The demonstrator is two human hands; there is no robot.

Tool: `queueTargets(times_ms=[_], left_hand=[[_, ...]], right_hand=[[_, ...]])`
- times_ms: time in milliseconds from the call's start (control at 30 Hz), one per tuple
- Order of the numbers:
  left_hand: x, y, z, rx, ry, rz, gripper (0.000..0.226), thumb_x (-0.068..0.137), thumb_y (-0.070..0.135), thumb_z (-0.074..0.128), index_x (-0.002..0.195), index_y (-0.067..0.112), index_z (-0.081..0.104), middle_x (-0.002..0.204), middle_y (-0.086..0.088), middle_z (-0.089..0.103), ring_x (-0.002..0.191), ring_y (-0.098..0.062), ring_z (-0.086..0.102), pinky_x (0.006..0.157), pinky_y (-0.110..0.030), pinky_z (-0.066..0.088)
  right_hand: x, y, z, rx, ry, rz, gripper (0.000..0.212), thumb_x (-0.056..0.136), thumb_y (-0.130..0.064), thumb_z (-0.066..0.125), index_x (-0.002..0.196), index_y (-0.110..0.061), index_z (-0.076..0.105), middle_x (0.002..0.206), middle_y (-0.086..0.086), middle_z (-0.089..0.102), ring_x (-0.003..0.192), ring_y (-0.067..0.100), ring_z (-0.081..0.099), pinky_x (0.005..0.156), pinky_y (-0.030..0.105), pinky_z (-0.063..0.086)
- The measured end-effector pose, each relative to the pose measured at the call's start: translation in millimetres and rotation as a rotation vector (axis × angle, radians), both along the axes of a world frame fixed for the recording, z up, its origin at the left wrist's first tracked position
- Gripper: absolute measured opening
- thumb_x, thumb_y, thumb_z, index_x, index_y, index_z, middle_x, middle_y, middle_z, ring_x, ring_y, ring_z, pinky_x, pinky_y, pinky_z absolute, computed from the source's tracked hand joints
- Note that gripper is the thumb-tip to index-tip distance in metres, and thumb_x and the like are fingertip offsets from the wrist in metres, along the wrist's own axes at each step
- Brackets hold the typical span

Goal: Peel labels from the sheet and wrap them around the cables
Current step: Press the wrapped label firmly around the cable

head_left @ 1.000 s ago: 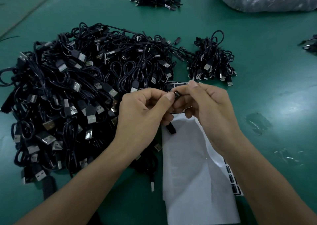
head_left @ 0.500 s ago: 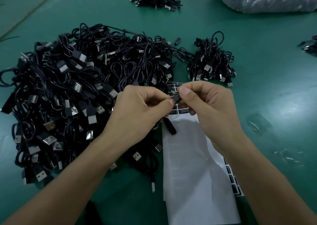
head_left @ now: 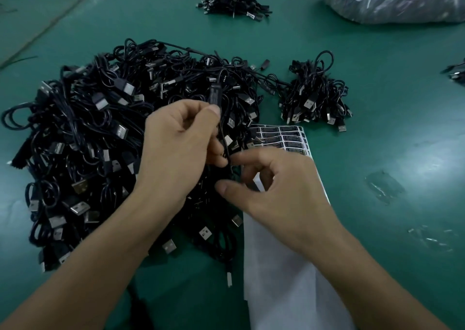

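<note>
Hands now apart, left hand (head_left: 181,148) pinching labelled cable (head_left: 215,95), right hand (head_left: 281,191) released, loose over label sheet (head_left: 281,138)

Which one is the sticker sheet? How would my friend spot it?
Find the big heap of black USB cables on the green table. Right of its near edge lies a long white paper sheet, partly under the right hand. Unlike the cables, it is flat and pale, with rows of small black labels at its far end.
</note>
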State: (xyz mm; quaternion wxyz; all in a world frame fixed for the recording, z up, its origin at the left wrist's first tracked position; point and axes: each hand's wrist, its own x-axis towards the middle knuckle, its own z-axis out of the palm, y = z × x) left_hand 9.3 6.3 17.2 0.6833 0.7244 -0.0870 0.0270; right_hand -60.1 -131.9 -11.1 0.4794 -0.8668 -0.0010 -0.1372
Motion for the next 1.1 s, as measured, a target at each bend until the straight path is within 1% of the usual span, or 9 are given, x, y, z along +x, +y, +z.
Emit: queueTargets(times_ms=[133,233,400,567,767,833,900,1000,1100], left_hand=[[1,1,5,-0.267,0.085,0.009,0.029,0.102,0.013,0.053,0.073,0.01,0.057,0.056,0.007,0.053,0.049,-0.009,0.054,0.049,-0.023,0.051],[1,0,10,-0.381,0.159,0.019,0.036,0.102,0.012,0.05,0.066,0.009,0.053,0.053,0.005,0.05,0.047,-0.009,0.051,0.05,-0.023,0.052],[-1,-2,19,-0.496,0.312,-0.026,0.034,0.098,0.009,0.046,0.064,0.011,0.047,0.05,0.002,0.044,0.041,-0.008,0.046,0.048,-0.021,0.051],[-4,-3,22,-0.483,0.313,-0.058,0.029,0.097,0.01,0.047,0.069,0.011,0.047,0.057,0.0,0.042,0.043,-0.007,0.044,0.049,-0.02,0.052],[0,1,25,-0.472,0.334,-0.02,0.031,0.097,0.014,0.045,0.066,0.014,0.045,0.056,0.003,0.042,0.041,-0.008,0.042,0.041,-0.02,0.045],[3,4,26,-0.492,0.331,0.011,0.03,0.099,0.018,0.046,0.068,0.015,0.044,0.057,0.004,0.043,0.042,-0.008,0.043,0.04,-0.02,0.043],[4,7,26,-0.5,0.303,0.045,0.033,0.101,0.02,0.048,0.068,0.015,0.046,0.057,0.003,0.045,0.043,-0.009,0.045,0.041,-0.021,0.043],[4,9,24,-0.467,0.267,0.05,0.04,0.105,0.028,0.047,0.068,0.014,0.052,0.056,0.003,0.05,0.044,-0.009,0.049,0.042,-0.022,0.045],[3,9,22,-0.429,0.258,0.055,0.043,0.105,0.032,0.049,0.066,0.016,0.056,0.056,0.004,0.054,0.044,-0.009,0.05,0.041,-0.021,0.045]], right_hand=[[-4,11,-1,-0.164,0.009,0.08,0.031,0.073,-0.05,0.073,0.096,-0.031,0.077,0.084,-0.014,0.061,0.076,0.002,0.059,0.068,0.022,0.047],[-6,19,-4,-0.16,0.011,0.092,0.026,0.076,-0.048,0.073,0.097,-0.033,0.073,0.084,-0.016,0.057,0.074,-0.002,0.053,0.063,0.012,0.038],[-6,19,-6,-0.027,0.007,-0.008,0.04,0.077,-0.046,0.08,0.094,-0.041,0.044,0.083,-0.02,0.05,0.073,-0.001,0.051,0.064,0.01,0.039],[-4,19,-3,-0.051,-0.038,0.117,0.027,0.083,-0.041,0.072,0.108,-0.037,0.067,0.098,-0.018,0.052,0.081,-0.005,0.05,0.071,0.008,0.036],[-2,18,1,0.22,-0.144,0.133,0.011,0.09,-0.024,0.063,0.092,-0.034,0.064,0.099,-0.011,0.058,0.091,0.008,0.06,0.075,0.016,0.045],[-2,15,1,0.286,-0.198,0.173,0.012,0.095,-0.027,0.054,0.092,-0.025,0.066,0.096,-0.004,0.063,0.09,0.015,0.062,0.077,0.026,0.049],[-3,13,4,0.468,-0.127,0.208,0.021,0.099,-0.025,0.051,0.089,-0.02,0.069,0.092,0.011,0.069,0.085,0.03,0.066,0.074,0.042,0.057],[-2,10,11,0.759,0.017,0.278,0.027,0.101,-0.022,0.046,0.084,-0.023,0.067,0.083,0.013,0.073,0.076,0.032,0.072,0.064,0.034,0.06],[-3,1,15,0.838,0.099,0.288,0.032,0.104,-0.031,0.036,0.096,-0.013,0.062,0.068,0.01,0.07,0.062,0.021,0.066,0.058,0.024,0.053]])
